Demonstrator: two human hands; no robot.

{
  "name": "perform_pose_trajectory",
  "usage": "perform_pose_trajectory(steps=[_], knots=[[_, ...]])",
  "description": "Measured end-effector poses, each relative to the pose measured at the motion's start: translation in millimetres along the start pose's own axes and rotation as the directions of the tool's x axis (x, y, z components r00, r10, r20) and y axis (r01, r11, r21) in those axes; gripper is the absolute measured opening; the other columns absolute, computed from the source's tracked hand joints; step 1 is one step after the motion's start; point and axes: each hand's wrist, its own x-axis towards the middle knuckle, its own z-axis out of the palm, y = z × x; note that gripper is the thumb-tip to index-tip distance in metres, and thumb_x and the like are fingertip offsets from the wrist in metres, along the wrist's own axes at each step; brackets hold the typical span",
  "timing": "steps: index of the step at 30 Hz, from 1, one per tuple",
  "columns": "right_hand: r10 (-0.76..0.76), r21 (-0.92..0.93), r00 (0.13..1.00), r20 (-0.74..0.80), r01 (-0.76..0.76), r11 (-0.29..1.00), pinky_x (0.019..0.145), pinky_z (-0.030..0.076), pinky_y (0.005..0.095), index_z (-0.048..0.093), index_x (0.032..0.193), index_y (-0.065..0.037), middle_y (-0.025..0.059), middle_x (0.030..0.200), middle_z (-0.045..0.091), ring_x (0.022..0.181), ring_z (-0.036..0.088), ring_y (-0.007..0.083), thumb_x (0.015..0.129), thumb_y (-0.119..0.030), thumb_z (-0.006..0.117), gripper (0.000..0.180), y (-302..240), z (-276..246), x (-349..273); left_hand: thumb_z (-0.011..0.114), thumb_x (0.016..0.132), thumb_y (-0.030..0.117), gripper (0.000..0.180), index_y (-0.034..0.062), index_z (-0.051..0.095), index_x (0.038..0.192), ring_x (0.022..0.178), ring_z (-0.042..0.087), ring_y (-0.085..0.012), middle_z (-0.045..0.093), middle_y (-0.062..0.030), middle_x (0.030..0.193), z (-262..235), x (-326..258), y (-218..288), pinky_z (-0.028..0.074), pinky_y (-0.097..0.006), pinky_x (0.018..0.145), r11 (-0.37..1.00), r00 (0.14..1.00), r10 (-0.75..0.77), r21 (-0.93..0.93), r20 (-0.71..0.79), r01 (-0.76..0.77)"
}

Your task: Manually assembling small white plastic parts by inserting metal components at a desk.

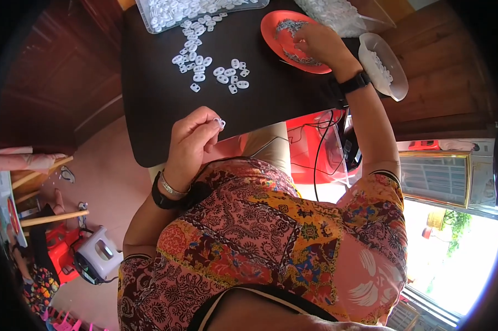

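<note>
My left hand [191,140] is raised near the front edge of the dark table [155,99], its fingertips pinched on a small white plastic piece [220,122]. My right hand [318,44] reaches forward over an orange plate [271,27] and its fingers touch small grey metal parts lying in it; whether it grips one I cannot tell. Several more white plastic pieces [205,63] lie scattered on the table between the hands. Both wrists wear black bands.
A clear tray [150,16] of white pieces stands at the table's far edge. A translucent bowl [395,83] with white pieces sits at the right corner, a clear bag [332,14] behind the plate. Cables and a red stool lie under the table.
</note>
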Motion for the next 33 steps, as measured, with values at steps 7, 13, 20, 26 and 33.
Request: perform_pose_trajectory(steps=[7,13,20,26,33], knots=[[0.022,-0.237,0.989,0.146,0.013,0.972,0.074,0.048,0.0437,0.065,0.082,-0.006,0.0118,0.09,0.065,0.086,0.061,0.0316,0.081,-0.018,0.054,0.016,-8,5,14,0.051,0.085,0.01,0.014,-0.0003,0.056,0.077,0.052,0.039,-0.0043,0.046,0.0019,0.059,0,3,2,0.03,-0.021,0.049,1.0,1.0,0.007,0.013,0.008,-0.007],[-0.018,-0.164,0.998,0.054,0.027,0.986,0.075,0.047,0.0458,0.06,0.093,-0.006,0.0156,0.09,0.063,0.087,0.06,0.0342,0.086,-0.02,0.048,0.02,6,14,10,0.049,0.087,0.014,0.017,0.0008,0.057,0.078,0.049,0.036,-0.0043,0.044,0.0017,0.056,4,5,1,0.025,-0.021,0.047,0.999,0.999,0.034,0.024,-0.002,-0.034],[0.048,-0.091,0.998,0.034,-0.045,0.995,0.076,0.045,0.0462,0.059,0.091,-0.005,0.0158,0.088,0.062,0.086,0.058,0.035,0.087,-0.02,0.047,0.02,-3,5,5,0.048,0.088,0.013,0.018,0.0011,0.056,0.077,0.049,0.035,-0.0035,0.044,0.0027,0.056,3,5,0,0.025,-0.02,0.046,0.999,1.0,0.023,0.048,-0.013,-0.022],[-0.045,-0.165,0.999,0.008,0.045,0.985,0.074,0.046,0.0419,0.06,0.089,-0.004,0.0153,0.087,0.062,0.083,0.059,0.0318,0.085,-0.016,0.05,0.016,7,18,10,0.048,0.088,0.012,0.017,0.0016,0.056,0.077,0.048,0.034,-0.0034,0.044,0.0026,0.055,2,6,0,0.024,-0.02,0.046,0.998,0.999,0.036,0.057,-0.008,-0.035],[-0.015,-0.386,1.0,-0.02,0.006,0.922,0.058,0.048,0.0363,0.06,0.083,0.001,0.0177,0.078,0.062,0.063,0.061,0.0276,0.076,-0.015,0.06,0.017,4,18,19,0.048,0.088,0.012,0.017,0.0011,0.056,0.078,0.048,0.034,-0.0036,0.044,0.0024,0.055,2,6,1,0.024,-0.02,0.046,0.999,0.999,0.033,0.031,-0.009,-0.033]])
